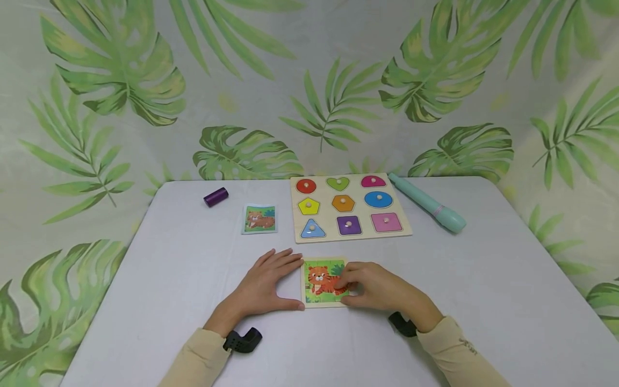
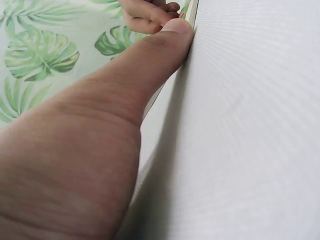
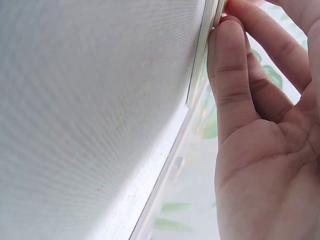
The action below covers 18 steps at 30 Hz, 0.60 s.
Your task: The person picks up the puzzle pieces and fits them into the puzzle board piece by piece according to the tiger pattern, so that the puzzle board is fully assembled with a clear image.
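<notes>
A small square jigsaw puzzle [image 1: 319,278] with a tiger on green lies in its pale wooden frame [image 1: 323,305] near the table's middle. My left hand [image 1: 265,285] lies along the frame's left side with fingers extended. Its thumb touches the lower left corner and a fingertip meets the upper left one. Bent over the puzzle's right part, my right hand [image 1: 376,285] pinches a puzzle piece [image 3: 218,14] at the lower right, which sits slightly above the frame. The fingers hide part of the tiger's body. In the right wrist view the thumb [image 3: 232,70] is against the piece's edge.
Behind the puzzle lies a shape board [image 1: 321,205] with knobbed pieces. A tiger picture card [image 1: 260,219] and a dark purple cylinder [image 1: 216,197] are at the back left. To the back right is a mint-green microphone-shaped object [image 1: 430,204]. Leaf-patterned cloth hangs behind the white table.
</notes>
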Available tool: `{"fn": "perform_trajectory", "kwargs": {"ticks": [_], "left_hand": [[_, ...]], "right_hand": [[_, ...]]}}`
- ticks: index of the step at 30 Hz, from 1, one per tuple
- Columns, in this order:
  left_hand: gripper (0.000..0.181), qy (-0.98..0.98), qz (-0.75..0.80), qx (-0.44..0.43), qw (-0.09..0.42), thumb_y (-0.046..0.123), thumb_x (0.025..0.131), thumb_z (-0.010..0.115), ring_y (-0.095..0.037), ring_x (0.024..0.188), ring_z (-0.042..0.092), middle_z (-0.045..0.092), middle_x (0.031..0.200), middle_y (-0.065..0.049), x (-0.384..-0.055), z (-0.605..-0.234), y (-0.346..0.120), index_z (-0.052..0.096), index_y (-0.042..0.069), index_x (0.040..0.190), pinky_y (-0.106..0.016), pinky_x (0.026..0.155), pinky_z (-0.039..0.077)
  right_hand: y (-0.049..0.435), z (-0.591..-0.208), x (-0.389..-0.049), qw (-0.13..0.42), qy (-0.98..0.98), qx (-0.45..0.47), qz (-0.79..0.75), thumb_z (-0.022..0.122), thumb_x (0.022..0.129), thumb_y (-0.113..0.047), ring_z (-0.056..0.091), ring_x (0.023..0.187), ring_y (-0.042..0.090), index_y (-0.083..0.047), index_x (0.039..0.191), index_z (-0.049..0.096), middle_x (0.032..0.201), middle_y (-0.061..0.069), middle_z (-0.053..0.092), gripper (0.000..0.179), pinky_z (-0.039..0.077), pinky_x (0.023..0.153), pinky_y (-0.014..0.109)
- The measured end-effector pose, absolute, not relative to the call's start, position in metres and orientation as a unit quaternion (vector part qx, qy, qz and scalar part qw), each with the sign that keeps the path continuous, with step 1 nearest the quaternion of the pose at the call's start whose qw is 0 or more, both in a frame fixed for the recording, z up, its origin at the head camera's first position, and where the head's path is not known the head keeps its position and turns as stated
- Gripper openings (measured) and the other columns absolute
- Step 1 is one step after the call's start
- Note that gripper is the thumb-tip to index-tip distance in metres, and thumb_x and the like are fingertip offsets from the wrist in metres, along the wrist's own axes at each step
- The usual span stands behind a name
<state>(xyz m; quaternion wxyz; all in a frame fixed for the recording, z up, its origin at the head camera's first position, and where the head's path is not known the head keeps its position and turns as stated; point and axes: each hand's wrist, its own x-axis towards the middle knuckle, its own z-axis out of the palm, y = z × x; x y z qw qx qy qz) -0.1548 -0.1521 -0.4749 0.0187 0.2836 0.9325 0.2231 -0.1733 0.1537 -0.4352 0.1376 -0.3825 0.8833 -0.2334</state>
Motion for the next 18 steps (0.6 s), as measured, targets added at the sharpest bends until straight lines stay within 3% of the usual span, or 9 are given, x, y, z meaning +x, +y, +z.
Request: {"fn": "perform_trajectory", "kwargs": {"ticks": [18], "left_hand": [[0.098,0.933,0.221,0.283,0.024,0.071,0.079,0.076,-0.02,0.156,0.028,0.044,0.162,0.004,-0.1551,-0.4751,-0.1518,0.047,0.019,0.157,-0.047,0.131,0.013]], "right_hand": [[0.1585,-0.4374,-0.1722,0.133,0.878,-0.392,-0.239,0.083,0.089,-0.027,0.06,0.095,0.002,-0.021,0.115,0.081,0.106,-0.012,0.067,0.026,0.059,0.089,0.026]]}}
